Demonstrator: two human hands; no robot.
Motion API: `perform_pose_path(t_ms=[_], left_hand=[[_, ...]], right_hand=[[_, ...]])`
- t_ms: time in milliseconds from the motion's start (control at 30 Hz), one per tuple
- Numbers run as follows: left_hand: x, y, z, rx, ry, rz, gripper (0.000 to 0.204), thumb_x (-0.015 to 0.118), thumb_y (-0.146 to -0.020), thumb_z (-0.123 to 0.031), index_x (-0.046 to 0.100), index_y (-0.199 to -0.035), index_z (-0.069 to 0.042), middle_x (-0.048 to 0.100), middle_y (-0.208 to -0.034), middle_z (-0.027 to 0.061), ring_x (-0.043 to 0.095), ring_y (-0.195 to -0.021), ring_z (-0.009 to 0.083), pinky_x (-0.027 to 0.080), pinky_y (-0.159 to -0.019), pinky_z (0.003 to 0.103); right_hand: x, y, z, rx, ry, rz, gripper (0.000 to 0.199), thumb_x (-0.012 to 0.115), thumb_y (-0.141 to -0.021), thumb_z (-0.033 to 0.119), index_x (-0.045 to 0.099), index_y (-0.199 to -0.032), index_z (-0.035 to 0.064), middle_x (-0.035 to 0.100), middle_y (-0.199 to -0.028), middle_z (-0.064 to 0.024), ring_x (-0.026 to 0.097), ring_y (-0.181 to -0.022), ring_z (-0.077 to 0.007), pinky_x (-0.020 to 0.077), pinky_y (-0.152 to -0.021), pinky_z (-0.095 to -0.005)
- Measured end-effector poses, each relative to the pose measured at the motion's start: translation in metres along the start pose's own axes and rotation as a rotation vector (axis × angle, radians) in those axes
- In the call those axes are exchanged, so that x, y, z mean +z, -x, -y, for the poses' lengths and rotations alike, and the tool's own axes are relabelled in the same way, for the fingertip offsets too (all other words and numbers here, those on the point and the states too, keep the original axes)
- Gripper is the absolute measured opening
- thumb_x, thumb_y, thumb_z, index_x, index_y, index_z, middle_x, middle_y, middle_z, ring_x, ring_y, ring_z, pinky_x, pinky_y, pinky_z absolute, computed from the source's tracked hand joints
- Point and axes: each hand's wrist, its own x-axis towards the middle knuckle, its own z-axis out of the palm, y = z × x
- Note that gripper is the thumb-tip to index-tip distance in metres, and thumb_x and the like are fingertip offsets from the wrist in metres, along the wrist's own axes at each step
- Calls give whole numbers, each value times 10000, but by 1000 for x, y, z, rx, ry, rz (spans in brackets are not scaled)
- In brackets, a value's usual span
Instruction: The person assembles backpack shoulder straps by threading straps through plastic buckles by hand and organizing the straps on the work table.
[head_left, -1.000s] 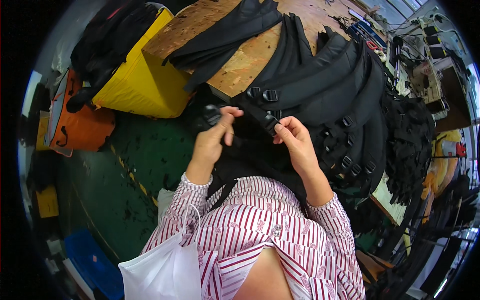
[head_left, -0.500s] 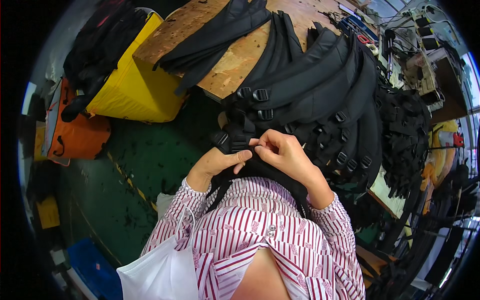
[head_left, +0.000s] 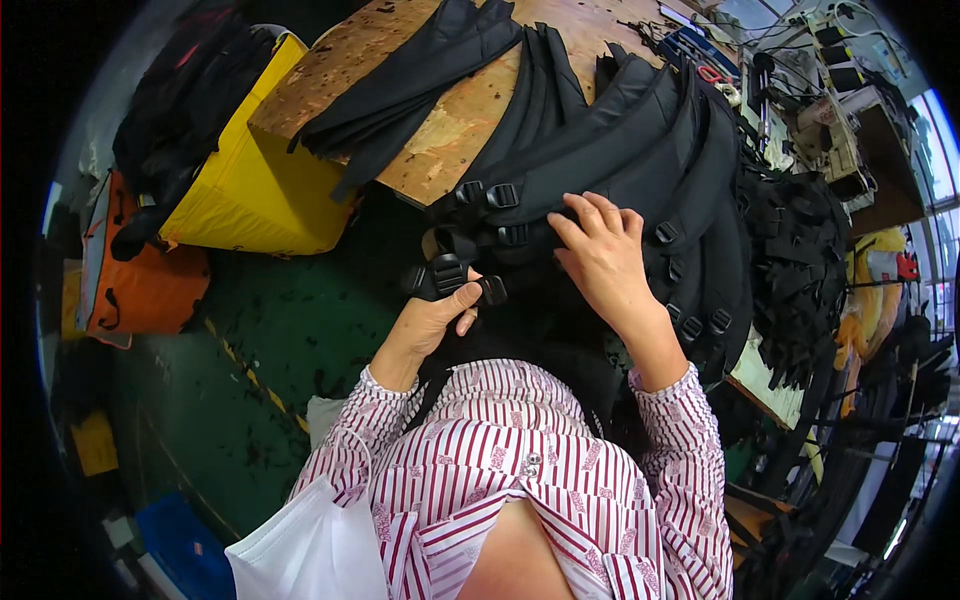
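Note:
My left hand (head_left: 425, 322) is closed around several black plastic buckles (head_left: 450, 272), its thumb pressing on them; short webbing seems to be attached. My right hand (head_left: 610, 262) is apart from it, fingers bent but spread, over the pile of black padded shoulder straps (head_left: 625, 130). Whether its fingertips touch the straps I cannot tell, and nothing shows in its grasp. Along the near ends of the pile sit black ladder-lock buckles (head_left: 503, 196). Part of what lies under the left hand is lost against dark fabric.
The padded straps lie across a wooden table (head_left: 285, 110) and hang over its near edge. To the left stand a yellow bin (head_left: 265, 195) heaped with black fabric and an orange bag (head_left: 150, 275). Heaped black webbing (head_left: 795, 270) is at the right. Red-handled scissors (head_left: 710, 75) lie farther back.
My right hand has left the buckles at my left hand and moved up and right over the padded straps, its fingers opening. My left hand keeps its hold; the view has shifted slightly.

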Motion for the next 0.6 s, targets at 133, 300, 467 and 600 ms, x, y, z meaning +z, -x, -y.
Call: perform_pose_path(t_ms=[133,300,467,600], left_hand=[[8,-6,3,8,-9,-36,219,679,-855,-183,576,-969,-29,574,-795,44,481,-515,110,385,-447,227],[13,-22,3,54,-41,-94,230,664,-868,-203,584,-974,-16,568,-810,38,471,-513,117,380,-450,243],[28,-33,-4,108,-32,-86,222,653,-875,-216,589,-970,-25,578,-855,31,465,-531,113,386,-468,234],[39,-40,-7,105,-20,-75,223,650,-876,-225,592,-972,-32,589,-872,37,468,-544,104,388,-472,226]], right_hand=[[13,0,-11,-96,85,84,245,647,-762,123,591,-997,83,581,-1093,-70,487,-1146,-244,340,-936,-446],[4,-12,-8,47,-363,24,122,622,-802,101,601,-911,51,624,-907,-79,556,-1014,-240,351,-911,-396],[2,-21,-8,422,-877,198,132,591,-896,148,583,-918,19,590,-787,-21,552,-757,-113,443,-715,-258],[8,-20,-16,459,-1042,162,159,573,-904,148,576,-895,-10,585,-741,-37,550,-663,-112,443,-606,-262]])
